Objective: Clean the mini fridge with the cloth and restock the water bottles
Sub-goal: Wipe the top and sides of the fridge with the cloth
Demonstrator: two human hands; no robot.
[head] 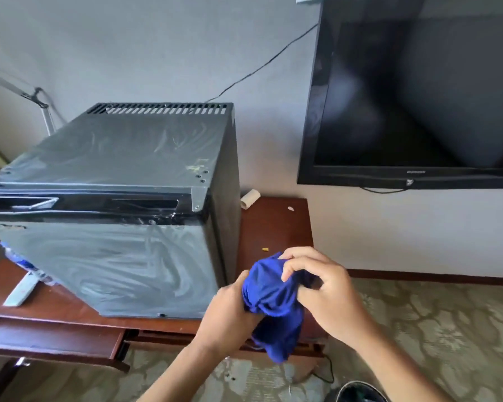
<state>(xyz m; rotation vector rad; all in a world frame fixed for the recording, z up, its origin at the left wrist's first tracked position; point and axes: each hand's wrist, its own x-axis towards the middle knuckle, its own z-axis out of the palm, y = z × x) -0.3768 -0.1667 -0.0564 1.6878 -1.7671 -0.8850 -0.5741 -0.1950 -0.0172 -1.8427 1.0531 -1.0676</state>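
Note:
A black mini fridge stands on a dark wooden table, its door closed, with wipe streaks on its top and front. In front of the fridge's right corner I hold a bunched blue cloth in both hands. My left hand grips it from below on the left. My right hand pinches its upper right part. Water bottles with blue labels lie partly hidden behind the fridge's left side.
A white remote-like object lies on the table at the left. A cardboard roll lies behind the fridge. A black TV hangs on the wall at right. A table drawer stands pulled out. Patterned carpet covers the floor.

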